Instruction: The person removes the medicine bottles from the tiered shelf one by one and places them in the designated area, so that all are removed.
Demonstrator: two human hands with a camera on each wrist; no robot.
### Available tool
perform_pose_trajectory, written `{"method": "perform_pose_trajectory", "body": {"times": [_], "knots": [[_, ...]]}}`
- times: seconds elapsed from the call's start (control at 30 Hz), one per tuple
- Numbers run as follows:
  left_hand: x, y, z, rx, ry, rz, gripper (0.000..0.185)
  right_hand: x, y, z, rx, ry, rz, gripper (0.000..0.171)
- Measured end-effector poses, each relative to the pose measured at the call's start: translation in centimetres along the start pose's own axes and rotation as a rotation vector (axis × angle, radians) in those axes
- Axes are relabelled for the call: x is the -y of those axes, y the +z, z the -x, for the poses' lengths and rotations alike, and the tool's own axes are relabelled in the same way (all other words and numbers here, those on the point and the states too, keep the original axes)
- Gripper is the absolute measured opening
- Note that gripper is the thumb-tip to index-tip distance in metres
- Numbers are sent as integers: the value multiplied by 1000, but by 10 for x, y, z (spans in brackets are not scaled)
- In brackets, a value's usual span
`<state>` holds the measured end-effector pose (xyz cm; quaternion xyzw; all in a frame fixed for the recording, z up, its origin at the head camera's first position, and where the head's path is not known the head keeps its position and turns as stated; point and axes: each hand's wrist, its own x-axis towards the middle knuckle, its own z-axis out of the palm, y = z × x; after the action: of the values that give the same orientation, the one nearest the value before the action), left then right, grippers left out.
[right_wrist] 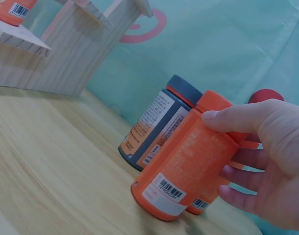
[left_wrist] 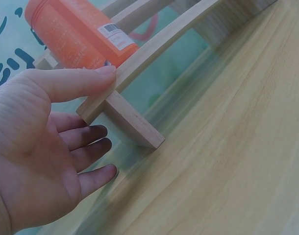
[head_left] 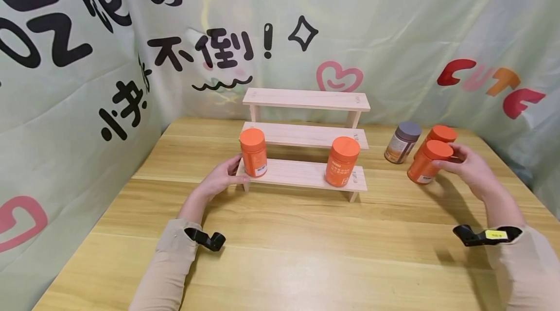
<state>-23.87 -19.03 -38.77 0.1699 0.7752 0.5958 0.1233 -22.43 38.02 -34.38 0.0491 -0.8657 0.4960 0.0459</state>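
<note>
A three-tier wooden display shelf [head_left: 302, 173] stands on the table. On its lowest step are two orange lidded supplement bottles, the left bottle [head_left: 253, 155] near one end and the right bottle [head_left: 342, 163] near the other. My left hand [head_left: 222, 175] is at the left end of that step. Its thumb [left_wrist: 86, 82] touches the step's edge beside the bottle's base; the other fingers spread loosely below. At the right, my right hand [head_left: 470, 167] grips an orange bottle [right_wrist: 181, 161] near its lid, thumb in front and fingers behind. That bottle stands upright on the table.
Another orange bottle [head_left: 442, 133] stands right behind the gripped one, partly hidden. Beside them is a dark bottle [head_left: 401, 143] with a grey-purple lid. A printed cloth [head_left: 393, 24] hangs behind the wooden table [head_left: 306, 252] and along its sides.
</note>
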Motion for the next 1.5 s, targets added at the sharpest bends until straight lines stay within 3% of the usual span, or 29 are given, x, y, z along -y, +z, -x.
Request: {"method": "perform_pose_trajectory", "body": {"times": [0.3, 0.47, 0.77, 1.13, 1.5], "knots": [[2, 1, -1, 2, 9, -7, 83, 12, -11, 3, -55, 9, 22, 35], [4, 0, -2, -1, 2, 0, 84, 29, -14, 4, -111, 38, 44, 34], [2, 1, 0, 0, 1, -6, 84, 58, -13, 1, -131, 26, 72, 41], [2, 0, 0, 2, 4, 3, 83, 88, 2, -5, -64, -61, 32, 43], [1, 0, 1, 8, 17, 10, 81, 112, 31, -6, -1, -118, -21, 45]]}}
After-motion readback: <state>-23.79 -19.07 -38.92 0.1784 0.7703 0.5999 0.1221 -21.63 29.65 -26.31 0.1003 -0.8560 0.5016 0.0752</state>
